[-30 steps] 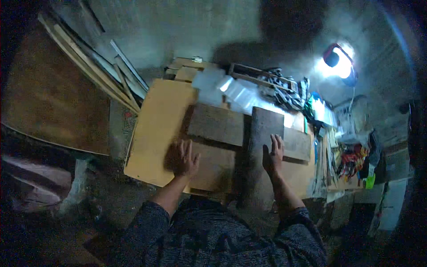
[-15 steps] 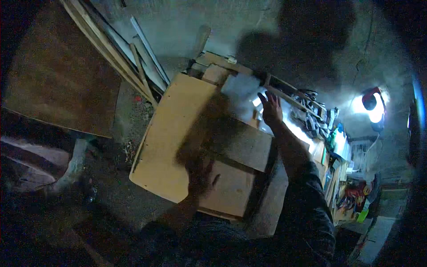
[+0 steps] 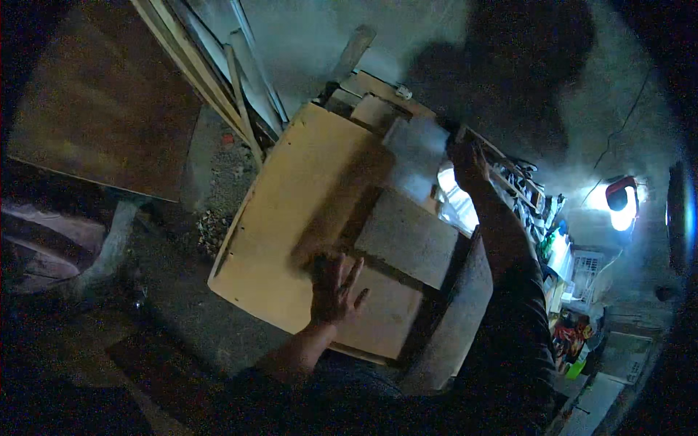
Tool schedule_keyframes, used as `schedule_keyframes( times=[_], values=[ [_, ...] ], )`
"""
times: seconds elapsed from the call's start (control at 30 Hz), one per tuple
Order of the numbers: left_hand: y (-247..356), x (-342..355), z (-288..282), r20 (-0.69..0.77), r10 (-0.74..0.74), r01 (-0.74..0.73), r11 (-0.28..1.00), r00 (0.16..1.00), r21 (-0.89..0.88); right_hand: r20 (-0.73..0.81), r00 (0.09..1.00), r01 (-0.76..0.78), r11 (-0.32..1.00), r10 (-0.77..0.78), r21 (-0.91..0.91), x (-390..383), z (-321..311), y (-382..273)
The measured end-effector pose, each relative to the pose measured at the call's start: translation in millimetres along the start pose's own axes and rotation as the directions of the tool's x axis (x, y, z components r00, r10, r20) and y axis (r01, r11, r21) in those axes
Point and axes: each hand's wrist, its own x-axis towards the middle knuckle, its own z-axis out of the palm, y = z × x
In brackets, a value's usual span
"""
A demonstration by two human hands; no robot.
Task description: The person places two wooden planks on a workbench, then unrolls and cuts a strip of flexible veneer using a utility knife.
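Head view: left hand [image 3: 333,287], fingers spread, presses flat on the yellow board [image 3: 305,218], seemingly steadying it. Right hand [image 3: 467,161] reaches to the pale sheet [image 3: 416,149] at the board's far end; its grip can't be told.

1. A white box-like package [image 3: 586,270] with a grid face stands just below the lit lamp [image 3: 622,207], at the right of the view.
2. A bright red and yellow packet [image 3: 567,340] lies further below the lamp, under the white package.
3. A small green container [image 3: 575,369] sits just below that red packet.
4. A pale flat carton [image 3: 618,356] lies to the right of the red packet, well below the lamp.

No screens or signs can be made out; the dim light hides any labels.
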Motion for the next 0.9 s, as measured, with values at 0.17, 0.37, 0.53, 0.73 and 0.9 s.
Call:
schedule_keyframes(
  times=[0.17, 0.37, 0.53, 0.73, 0.9],
  values=[
    [-1, -4, -10, -0.01, -0.048, 0.047, 0.997, 0.999, -0.063, 0.098, 0.983, 0.165, 0.982, -0.156, -0.093, -10, -104, -2],
    [-3, -6, 6, -0.055, -0.092, 0.082, 0.984, 0.994, -0.156, 0.151, 0.964, -0.24, 0.962, 0.22, 0.133, -102, -214, -16],
    [-4, -15, -17, -0.067, 0.098, -0.086, 0.983, 0.993, 0.165, 0.462, 0.499, -0.442, -0.244, 0.733, 0.863, -248, -222, -61],
    [56, -77, 3, -0.173, -0.016, -0.077, 0.855, 0.985, -0.513, 0.683, 0.471, -0.089, -0.741, 0.558, 0.666, -360, -218, -145],
    [130, -146, 39, 0.651, 0.345, 0.523, 0.397, 0.676, -0.754, 0.352, 0.724, -0.428, -0.014, 0.593, 0.904, -428, -220, -161]
  ],
)
